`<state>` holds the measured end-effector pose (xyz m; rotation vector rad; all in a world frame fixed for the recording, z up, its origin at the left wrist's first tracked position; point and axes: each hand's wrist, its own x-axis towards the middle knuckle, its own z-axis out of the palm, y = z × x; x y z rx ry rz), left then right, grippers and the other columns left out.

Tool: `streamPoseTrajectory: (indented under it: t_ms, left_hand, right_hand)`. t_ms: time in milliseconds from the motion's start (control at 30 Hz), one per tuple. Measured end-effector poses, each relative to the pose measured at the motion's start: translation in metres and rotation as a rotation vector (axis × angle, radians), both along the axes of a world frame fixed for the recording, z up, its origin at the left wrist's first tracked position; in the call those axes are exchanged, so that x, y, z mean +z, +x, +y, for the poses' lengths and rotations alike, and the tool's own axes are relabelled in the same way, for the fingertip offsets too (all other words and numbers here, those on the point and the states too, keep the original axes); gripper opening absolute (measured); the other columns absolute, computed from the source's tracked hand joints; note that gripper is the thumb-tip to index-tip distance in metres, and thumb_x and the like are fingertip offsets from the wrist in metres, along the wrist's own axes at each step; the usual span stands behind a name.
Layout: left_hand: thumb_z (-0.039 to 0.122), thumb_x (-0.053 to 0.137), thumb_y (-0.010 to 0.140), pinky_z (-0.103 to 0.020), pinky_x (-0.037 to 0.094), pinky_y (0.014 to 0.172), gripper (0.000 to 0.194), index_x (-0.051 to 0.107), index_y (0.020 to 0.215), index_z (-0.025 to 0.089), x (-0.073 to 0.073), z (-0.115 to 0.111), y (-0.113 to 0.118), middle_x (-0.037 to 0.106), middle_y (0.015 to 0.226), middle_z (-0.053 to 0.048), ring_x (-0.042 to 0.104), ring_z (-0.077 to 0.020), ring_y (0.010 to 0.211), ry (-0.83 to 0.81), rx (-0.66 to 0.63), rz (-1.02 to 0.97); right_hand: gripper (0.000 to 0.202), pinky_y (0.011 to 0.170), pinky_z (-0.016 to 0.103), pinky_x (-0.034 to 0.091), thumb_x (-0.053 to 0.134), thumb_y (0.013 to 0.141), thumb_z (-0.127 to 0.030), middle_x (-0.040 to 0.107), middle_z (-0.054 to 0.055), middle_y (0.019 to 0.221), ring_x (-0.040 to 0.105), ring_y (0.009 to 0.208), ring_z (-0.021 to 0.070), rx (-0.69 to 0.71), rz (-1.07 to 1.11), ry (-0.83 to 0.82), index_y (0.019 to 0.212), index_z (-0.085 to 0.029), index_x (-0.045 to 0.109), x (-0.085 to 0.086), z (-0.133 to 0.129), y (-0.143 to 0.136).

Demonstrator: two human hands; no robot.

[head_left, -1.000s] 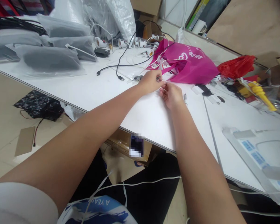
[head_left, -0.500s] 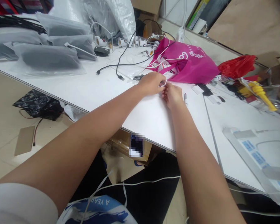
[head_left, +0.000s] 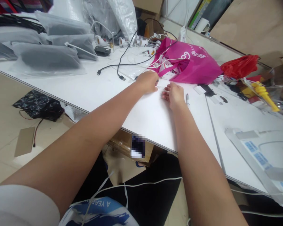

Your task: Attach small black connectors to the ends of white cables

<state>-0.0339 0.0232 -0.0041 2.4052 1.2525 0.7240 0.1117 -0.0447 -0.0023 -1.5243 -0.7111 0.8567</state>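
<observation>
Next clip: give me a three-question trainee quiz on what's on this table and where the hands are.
1. True or false: the pink bag lies beyond both hands.
2. Which colour is the bag right of the pink one: A red, B green, C blue?
3. Fill in: just right of the right hand lies a ____.

Key: 1 true. 2 A, the red bag. 3 marker. The left hand rests on the white table.

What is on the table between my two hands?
In the head view, something small and whitish, too small to make out, spans the gap between the left hand and right hand, above the white table.
</observation>
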Motion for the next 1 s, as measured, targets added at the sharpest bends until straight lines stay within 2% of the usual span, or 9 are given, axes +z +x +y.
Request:
streamPoseTrajectory:
  t_ms: [200,400,500,600,700,767,867,933,1000]
  left_hand:
    - [0.029,0.083,0.085,-0.044,0.051,0.114,0.024,0.087,0.108,0.02,0.016,-0.011,-0.006,0.079,0.122,-0.013,0.069,-0.0364,0.129,-0.043,0.113,0.119]
    - [0.035,0.085,0.086,-0.048,0.05,0.116,0.04,0.083,0.123,0.021,0.012,-0.005,-0.009,0.077,0.129,-0.015,0.066,-0.0387,0.133,-0.054,0.138,0.109]
    - [0.042,0.082,0.089,-0.048,0.048,0.118,0.045,0.08,0.129,0.022,0.013,-0.005,-0.009,0.075,0.133,-0.015,0.063,-0.0385,0.137,-0.052,0.121,0.036]
    - [0.045,0.064,0.102,-0.044,0.047,0.118,0.039,0.078,0.131,0.023,0.015,-0.009,-0.007,0.074,0.135,-0.014,0.062,-0.0363,0.138,-0.022,0.114,-0.042]
    - [0.033,0.04,0.11,-0.045,0.049,0.115,0.046,0.078,0.13,0.019,0.017,-0.012,-0.005,0.068,0.144,-0.018,0.067,-0.0342,0.13,0.035,0.122,-0.016]
    - [0.028,0.043,0.107,-0.049,0.05,0.115,0.044,0.077,0.134,0.019,0.016,-0.011,-0.005,0.062,0.153,-0.019,0.065,-0.0355,0.132,0.035,0.143,0.004]
    - [0.03,0.062,0.098,-0.057,0.043,0.123,0.043,0.076,0.138,0.025,0.009,-0.004,-0.006,0.058,0.158,-0.017,0.052,-0.041,0.148,0.013,0.172,-0.023]
    - [0.033,0.066,0.094,-0.063,0.037,0.126,0.046,0.076,0.139,0.028,0.003,0.002,-0.008,0.058,0.158,-0.016,0.043,-0.0427,0.154,0.013,0.17,-0.039]
    - [0.039,0.064,0.095,-0.066,0.029,0.129,0.047,0.074,0.141,0.033,-0.001,0.004,-0.011,0.062,0.154,-0.013,0.037,-0.0421,0.156,0.006,0.169,-0.074]
  right_hand:
    - [0.022,0.043,0.018,0.05,0.057,0.109,-0.034,0.061,-0.002,0.081,0.058,0.054,0.0076,0.014,0.025,0.01,0.089,-0.023,0.055,-0.005,0.002,0.004]
    - [0.022,0.043,0.019,0.05,0.058,0.108,-0.036,0.062,-0.002,0.082,0.058,0.054,0.0075,0.021,0.027,0.021,0.09,-0.024,0.055,-0.008,0.005,0.005]
    - [0.022,0.043,0.018,0.049,0.058,0.108,-0.039,0.062,-0.002,0.081,0.058,0.055,0.0079,0.024,0.027,0.019,0.092,-0.024,0.055,-0.009,0.006,0.006]
    - [0.022,0.044,0.019,0.049,0.056,0.109,-0.039,0.062,-0.001,0.083,0.057,0.055,0.008,0.025,0.024,0.021,0.093,-0.024,0.055,-0.009,0.006,0.006]
    - [0.022,0.046,0.021,0.05,0.052,0.109,-0.036,0.063,0.0,0.087,0.058,0.056,0.008,0.026,0.007,0.025,0.092,-0.024,0.056,-0.009,0.006,0.006]
    - [0.022,0.049,0.023,0.052,0.049,0.109,-0.036,0.064,0.001,0.089,0.06,0.058,0.0089,0.029,-0.015,0.019,0.092,-0.023,0.057,-0.01,0.006,0.006]
    - [0.022,0.06,0.029,0.058,0.048,0.108,-0.036,0.068,0.003,0.094,0.066,0.067,0.0132,0.012,-0.155,0.0,0.093,-0.024,0.059,-0.009,0.006,0.009]
    - [0.018,0.078,0.035,0.064,0.05,0.105,-0.033,0.072,0.005,0.098,0.071,0.083,0.0182,-0.039,-0.394,-0.016,0.095,-0.024,0.062,-0.006,0.003,0.015]
    - [0.016,0.103,0.044,0.061,0.051,0.102,-0.023,0.075,0.008,0.106,0.073,0.106,0.0233,-0.12,-0.708,-0.054,0.099,-0.023,0.067,-0.001,-0.002,0.023]
